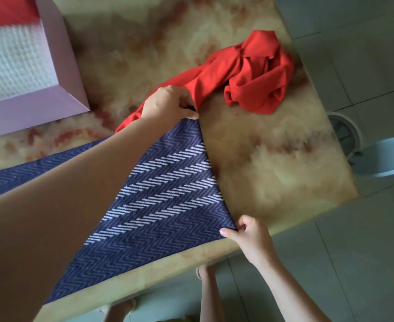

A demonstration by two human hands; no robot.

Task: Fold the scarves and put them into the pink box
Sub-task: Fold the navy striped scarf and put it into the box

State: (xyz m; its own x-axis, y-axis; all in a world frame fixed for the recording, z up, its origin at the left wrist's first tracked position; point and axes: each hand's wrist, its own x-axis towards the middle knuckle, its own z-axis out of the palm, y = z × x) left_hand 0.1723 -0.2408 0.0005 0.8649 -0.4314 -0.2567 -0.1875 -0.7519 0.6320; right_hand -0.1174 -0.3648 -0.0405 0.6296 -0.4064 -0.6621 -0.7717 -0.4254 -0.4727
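Nearest, at about five o'clock in the view, the right hand has its grip pinched on the near corner of the blue scarf, close to the edge of the tabletop. The scarf lies flat and runs off toward nine o'clock under the left forearm. Farther out, around twelve o'clock from that corner, the left hand has its grip clamped on the far corner, thumb and fingers closed on the cloth. It sits over a tail of the red scarf, whose crumpled bulk lies toward one o'clock. Farthest, at ten o'clock, the pink box stands with white and red cloth inside.

The likeliest slip is a skewed fold: if one hand leads as this end is carried over, the edges will not meet. The left grip could also snag the red tail and drag it into the fold. Slack at the near corner might let cloth slide off the edge.
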